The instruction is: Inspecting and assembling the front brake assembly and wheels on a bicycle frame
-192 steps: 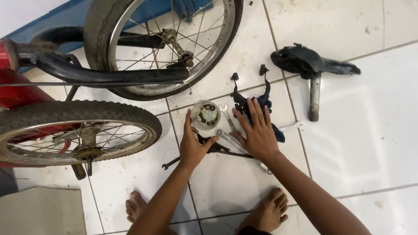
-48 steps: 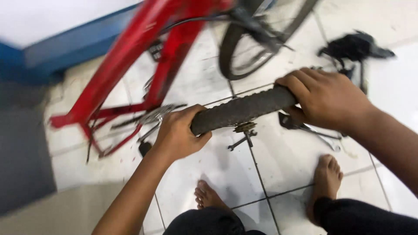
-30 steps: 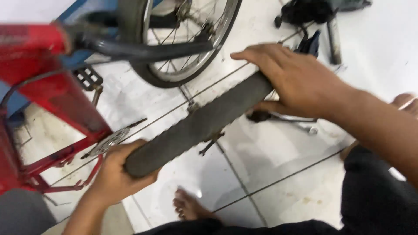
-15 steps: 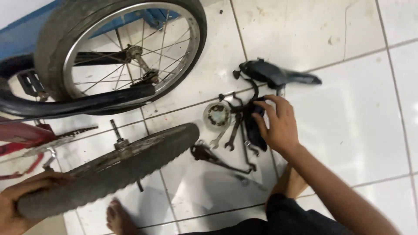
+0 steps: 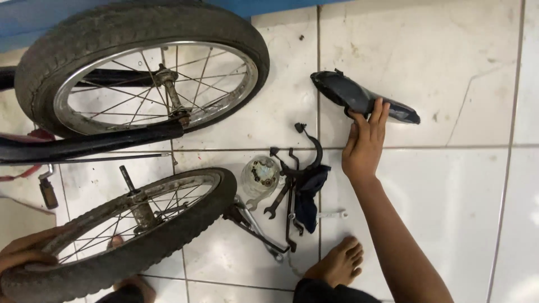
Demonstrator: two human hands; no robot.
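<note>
My right hand (image 5: 364, 145) reaches out over the white tiles with its fingertips on the near side of a black bicycle saddle (image 5: 359, 98); the fingers are apart and do not close round it. My left hand (image 5: 22, 257) at the bottom left grips the tyre of a loose spoked bicycle wheel (image 5: 123, 233), which leans tilted with its axle sticking up. Between the hands lies a pile of wrenches and black metal parts (image 5: 292, 191) with a dark cloth and a small round clear container (image 5: 260, 175) of greasy bits.
A second wheel (image 5: 140, 73) sits mounted in a black fork at the upper left, with a pedal (image 5: 48, 192) below it and a blue wall edge (image 5: 33, 19) behind. My bare right foot (image 5: 337, 261) rests on the tiled floor (image 5: 449, 213).
My right hand moved from the tool pile up to the saddle. The view shifted closer, and the loose wheel stays held low at the left.
</note>
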